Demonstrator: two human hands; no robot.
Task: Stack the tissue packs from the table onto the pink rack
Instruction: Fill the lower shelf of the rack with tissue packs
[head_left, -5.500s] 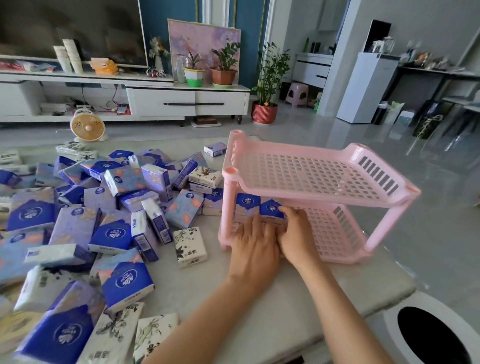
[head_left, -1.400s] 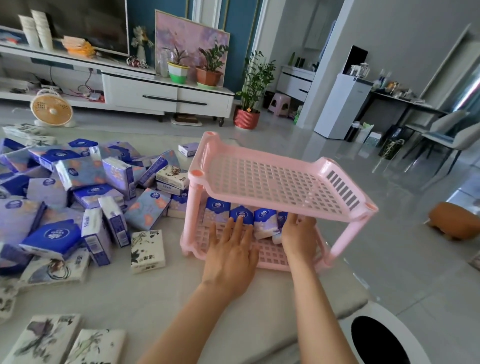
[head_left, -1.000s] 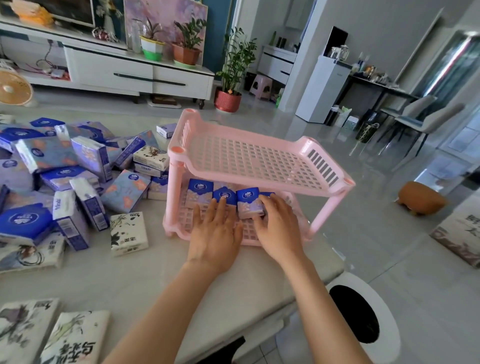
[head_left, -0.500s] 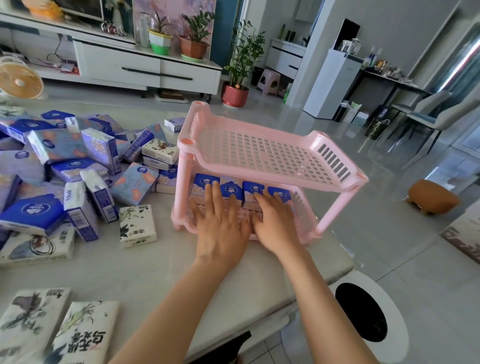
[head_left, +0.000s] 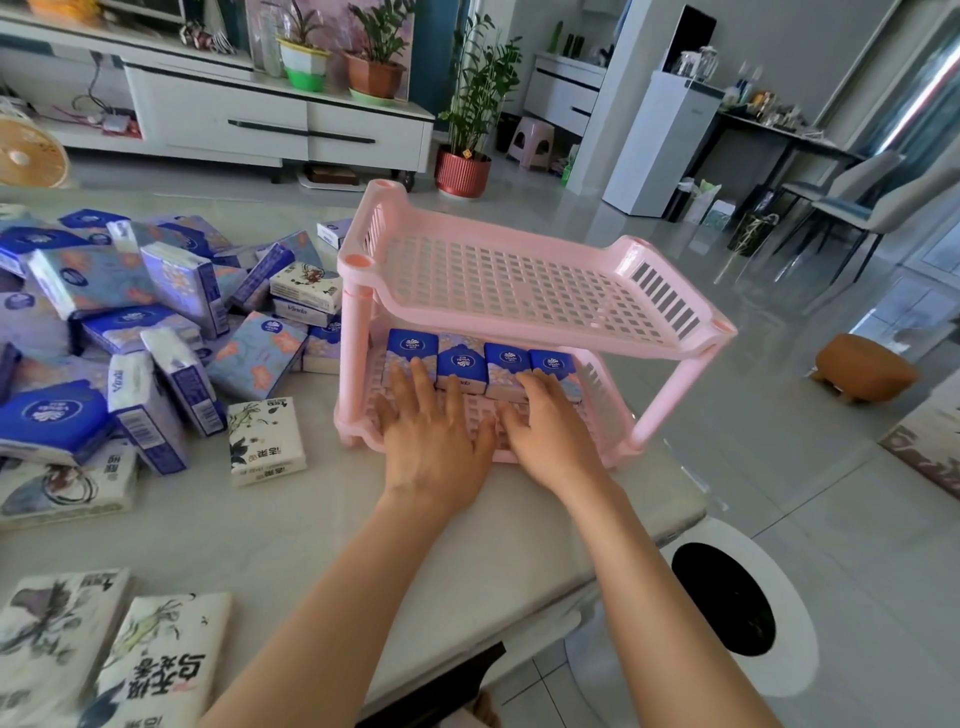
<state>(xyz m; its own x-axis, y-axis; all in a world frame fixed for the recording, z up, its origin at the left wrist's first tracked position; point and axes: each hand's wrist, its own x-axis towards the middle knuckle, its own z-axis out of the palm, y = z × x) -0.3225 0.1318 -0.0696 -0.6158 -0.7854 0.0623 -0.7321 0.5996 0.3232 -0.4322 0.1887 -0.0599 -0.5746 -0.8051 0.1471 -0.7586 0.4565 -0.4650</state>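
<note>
Near edge, left corner: two flat white tissue packs with ink-brush prints (head_left: 161, 670) lie untouched. On the floor under the right forearm stands a round white bin with a black opening (head_left: 727, 608). Everything else sits on the pale stone-look table (head_left: 322, 530).

Left hand (head_left: 436, 441) and right hand (head_left: 550, 436): both palm-down, with fingers straight and slightly spread. Neither grasps anything. The fingertips (head_left: 410, 384) touch the near faces of a row of four blue-and-lilac tissue packs (head_left: 483, 364).

Judgement: flat hands suit pushing and squaring a row, not lifting it. Two hands spread across the width would move all four packs evenly.

The row stands upright on the lower tier of the two-tier pink perforated plastic rack (head_left: 356, 364). The packs are side by side and touching, set toward the back. Judgement: standing them on edge at the back leaves the front strip free for another row. The upper shelf (head_left: 519, 286) holds nothing.

Left of the rack, a white floral-print pack (head_left: 265, 441) lies just beside its foot. Beyond that is a loose heap of blue and lilac packs (head_left: 130, 322), so most of the task remains.

Far: a white low cabinet (head_left: 260, 119), a plant in a red ribbed pot (head_left: 462, 171) and a brown stool (head_left: 862, 369) on the glossy floor.
</note>
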